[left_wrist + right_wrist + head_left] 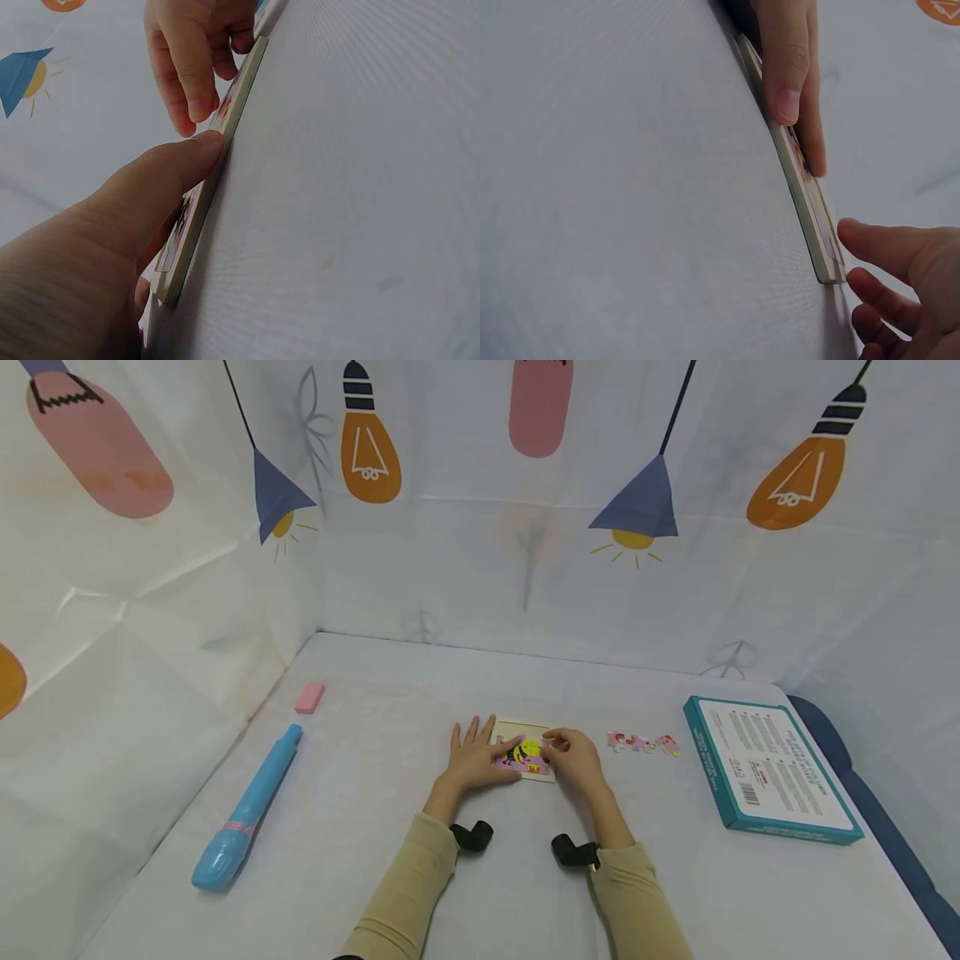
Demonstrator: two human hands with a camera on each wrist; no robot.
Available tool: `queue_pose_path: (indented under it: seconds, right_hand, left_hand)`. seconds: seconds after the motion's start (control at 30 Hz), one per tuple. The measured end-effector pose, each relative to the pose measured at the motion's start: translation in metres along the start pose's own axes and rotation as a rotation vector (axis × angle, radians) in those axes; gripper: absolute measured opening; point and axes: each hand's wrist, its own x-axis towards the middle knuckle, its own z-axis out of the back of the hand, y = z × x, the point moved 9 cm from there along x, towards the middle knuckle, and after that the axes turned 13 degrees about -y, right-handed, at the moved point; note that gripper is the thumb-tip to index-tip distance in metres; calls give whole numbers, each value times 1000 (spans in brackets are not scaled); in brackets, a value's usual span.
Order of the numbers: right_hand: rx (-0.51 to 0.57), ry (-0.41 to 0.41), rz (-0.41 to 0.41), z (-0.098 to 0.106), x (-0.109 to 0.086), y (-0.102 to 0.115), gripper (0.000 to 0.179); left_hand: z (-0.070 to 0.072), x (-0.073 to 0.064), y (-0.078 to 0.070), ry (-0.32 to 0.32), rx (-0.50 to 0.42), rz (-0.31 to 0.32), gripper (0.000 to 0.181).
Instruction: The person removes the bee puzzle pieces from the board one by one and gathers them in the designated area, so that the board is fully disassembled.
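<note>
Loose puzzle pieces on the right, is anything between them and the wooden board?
Yes, the right hand stands between the loose puzzle pieces and the wooden board, at the board's right edge. Nothing else visible blocks that way.

1. The head view looks forward and down from high over the near side, farthest back, taking in the counter (375,760) and the printed cloth (465,560) beyond.
2. The left wrist view sits close and low by the left grip (474,765), rolled sideways, facing past the board (519,727) toward the right grip (577,766).
3. The right wrist view, also low and close, rolls the opposite way and faces toward the left grip.
4. All three views share the board and both grips.
</note>
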Motion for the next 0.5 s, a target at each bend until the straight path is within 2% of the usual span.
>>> queue_pose_path:
  seconds: [0.23, 0.4, 0.5]
  right_hand:
    - [-88, 4, 44, -1, -2, 1, 25]
    - [-54, 12, 47, -1, 0, 4, 22]
    - [-15, 18, 11, -2, 0, 3, 21]
  left_hand:
    - [0, 0, 0, 0, -1, 0, 67]
    - [0, 0, 1, -6, -11, 4, 67]
    - [0, 0, 1, -4, -16, 9, 67]
